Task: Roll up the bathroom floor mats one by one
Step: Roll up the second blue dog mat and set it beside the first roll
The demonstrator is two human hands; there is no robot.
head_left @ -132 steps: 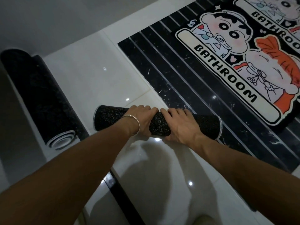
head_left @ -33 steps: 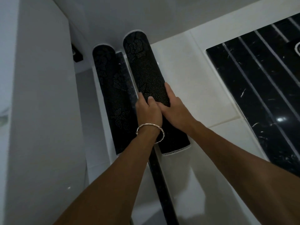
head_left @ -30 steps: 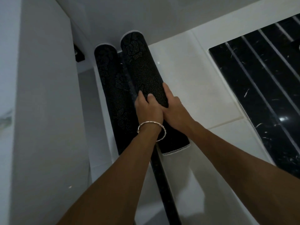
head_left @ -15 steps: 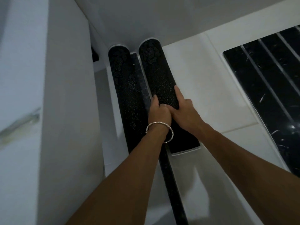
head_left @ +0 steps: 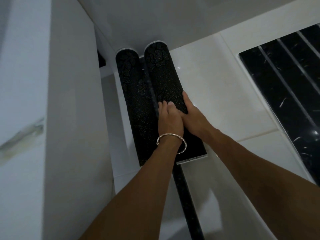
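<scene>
Black rolled mat [head_left: 164,80], frame centre, pressed under flat left hand [head_left: 170,122] and right hand [head_left: 193,116], apparently to snug it beside second roll [head_left: 131,94].

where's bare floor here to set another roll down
The bare white tile between the right roll and the black striped panel is free. The left side is crowded: the left roll lies close beside the white wall.

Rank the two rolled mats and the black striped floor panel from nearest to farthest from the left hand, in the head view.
1. Right rolled mat: under the left hand, touching.
2. Left rolled mat: just to its left.
3. Black striped floor panel: far right.
</scene>
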